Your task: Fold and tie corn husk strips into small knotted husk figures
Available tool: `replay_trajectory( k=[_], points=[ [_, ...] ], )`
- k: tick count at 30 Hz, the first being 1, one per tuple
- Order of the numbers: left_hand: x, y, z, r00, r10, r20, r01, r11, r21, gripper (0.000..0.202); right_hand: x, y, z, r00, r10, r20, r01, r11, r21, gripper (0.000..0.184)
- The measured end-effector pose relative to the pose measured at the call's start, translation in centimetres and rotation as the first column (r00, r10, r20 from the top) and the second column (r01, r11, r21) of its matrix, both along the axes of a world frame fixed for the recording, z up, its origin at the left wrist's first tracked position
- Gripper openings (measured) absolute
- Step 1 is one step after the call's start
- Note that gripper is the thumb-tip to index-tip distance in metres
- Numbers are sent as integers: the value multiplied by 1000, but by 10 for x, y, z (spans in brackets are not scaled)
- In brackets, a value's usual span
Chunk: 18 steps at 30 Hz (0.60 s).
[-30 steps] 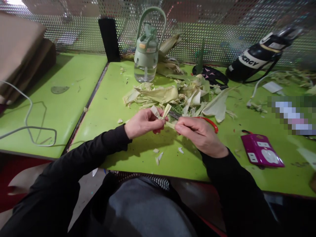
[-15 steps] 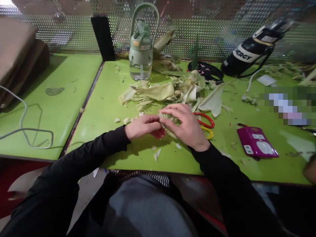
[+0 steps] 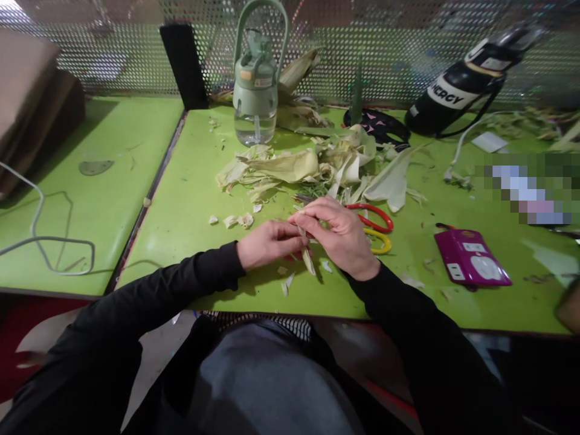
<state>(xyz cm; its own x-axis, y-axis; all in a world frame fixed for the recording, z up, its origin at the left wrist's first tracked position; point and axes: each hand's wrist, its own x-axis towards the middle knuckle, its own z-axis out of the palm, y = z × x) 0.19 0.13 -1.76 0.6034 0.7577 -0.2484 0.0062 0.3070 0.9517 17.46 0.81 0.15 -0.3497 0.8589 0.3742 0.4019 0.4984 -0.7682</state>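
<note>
My left hand (image 3: 268, 243) and my right hand (image 3: 339, 235) meet over the green table (image 3: 194, 199), both pinched on a small strip of corn husk (image 3: 308, 261) that hangs down between them. Behind my right hand lie scissors with a red and a yellow handle (image 3: 375, 227). A heap of corn husks (image 3: 312, 169) lies just beyond my hands. Small husk scraps (image 3: 287, 281) lie on the table under my hands.
A green water bottle (image 3: 256, 90) stands at the back by a perforated metal screen (image 3: 136, 54). A purple power adapter (image 3: 472, 263) lies to the right, a black bottle (image 3: 462, 90) at the back right. A white cable (image 3: 49, 235) crosses the left table.
My right hand let go of the scissors, which now lie on the table. Both hands drew slightly nearer me, and the husk piece now hangs down as a thin strip.
</note>
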Motion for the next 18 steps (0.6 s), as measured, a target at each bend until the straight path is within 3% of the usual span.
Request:
replay_trajectory(
  k=[4,8,11,15,18],
  points=[
    [7,-6,-3,998,34,57,-27,993,-114,13,0,3,-3,1000,0,10,0,999,-41,22],
    [9,-6,5,966,206,155,-151,939,-308,15,6,7,3,994,-110,-3,110,993,-38,27],
    [9,-3,12,928,324,183,-239,896,-373,20,13,10,8,979,-201,34,201,979,-13,31],
    [6,0,14,919,343,194,-256,895,-366,19,17,12,10,981,-112,160,123,990,-63,29],
    [3,2,12,943,293,160,-231,918,-323,9,16,12,8,988,-33,149,48,994,-96,21]
  ],
)
